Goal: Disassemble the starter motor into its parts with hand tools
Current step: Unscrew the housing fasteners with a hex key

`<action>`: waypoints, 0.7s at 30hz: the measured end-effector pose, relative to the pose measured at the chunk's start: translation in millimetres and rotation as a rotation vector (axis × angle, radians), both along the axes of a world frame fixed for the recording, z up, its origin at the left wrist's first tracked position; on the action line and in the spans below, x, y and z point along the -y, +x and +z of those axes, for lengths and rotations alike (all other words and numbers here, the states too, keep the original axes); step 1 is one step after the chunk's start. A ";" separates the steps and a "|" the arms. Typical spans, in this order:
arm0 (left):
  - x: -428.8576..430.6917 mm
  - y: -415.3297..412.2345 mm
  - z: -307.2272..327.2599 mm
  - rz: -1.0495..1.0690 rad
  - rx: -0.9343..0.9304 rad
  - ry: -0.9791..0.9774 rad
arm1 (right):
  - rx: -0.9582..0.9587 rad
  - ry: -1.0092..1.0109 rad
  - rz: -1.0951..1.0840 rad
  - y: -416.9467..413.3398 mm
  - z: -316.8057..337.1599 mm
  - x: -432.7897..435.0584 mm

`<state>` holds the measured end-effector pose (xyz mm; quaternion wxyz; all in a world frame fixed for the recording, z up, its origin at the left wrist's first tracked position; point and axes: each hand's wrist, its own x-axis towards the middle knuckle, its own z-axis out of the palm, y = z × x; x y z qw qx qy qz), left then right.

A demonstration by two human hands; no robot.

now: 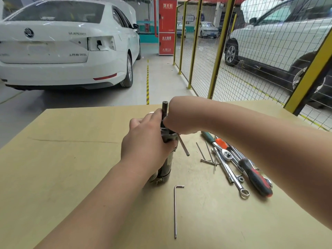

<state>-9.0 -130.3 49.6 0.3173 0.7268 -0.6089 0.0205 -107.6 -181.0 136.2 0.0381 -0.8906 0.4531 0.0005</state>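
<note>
While the left hand (143, 141) wraps its fingers and thumb firmly round the dark barrel of the starter motor (167, 164), the motor stands on end near the middle of the tan table (71, 168). It leans slightly, and its shaft (164, 107) points upward. The right hand (173, 121) is bent sharply at the wrist over the motor's upper end. Its fingers are mostly hidden behind the wrist, but it appears curled round a thin steel bar (183, 146), which juts down and to the right from under the palm.

An L-shaped hex key (175, 212) lies on the table just in front of the motor. To the right is a loose heap of tools. It includes a ratchet (227, 155), a combination wrench (233, 178), a red-and-black-handled screwdriver (256, 179), a green-handled tool (208, 136) and a few long thin bolts (202, 153).

Beyond the table, a white sedan (62, 51) is parked on the grey floor, a red fire cabinet (167, 26) stands farther back, and a yellow-framed mesh fence (218, 51) runs along the right.
</note>
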 end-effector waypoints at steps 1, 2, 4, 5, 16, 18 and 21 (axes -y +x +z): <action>0.5 0.0 0.4 -0.001 0.002 0.006 | 0.010 -0.007 0.011 -0.5 -0.4 0.1; 1.3 -0.1 0.8 -0.001 0.005 0.013 | 0.009 -0.019 0.023 -1.2 -1.1 -0.1; 3.3 -0.3 1.8 -0.001 0.010 0.027 | -0.002 -0.043 0.034 -3.6 -0.1 -2.0; 4.4 -0.6 2.4 0.000 0.012 0.033 | -0.016 -0.056 0.035 -4.6 -0.5 -2.1; 6.7 6.1 7.6 -0.111 0.004 0.071 | -0.047 -0.055 0.110 -15.1 -0.6 3.3; 6.0 10.1 7.7 -0.155 -0.027 0.069 | 0.004 0.007 0.102 -20.9 1.5 8.1; 4.7 12.3 5.9 -0.162 -0.032 0.046 | 0.143 0.066 0.016 -27.8 1.2 15.5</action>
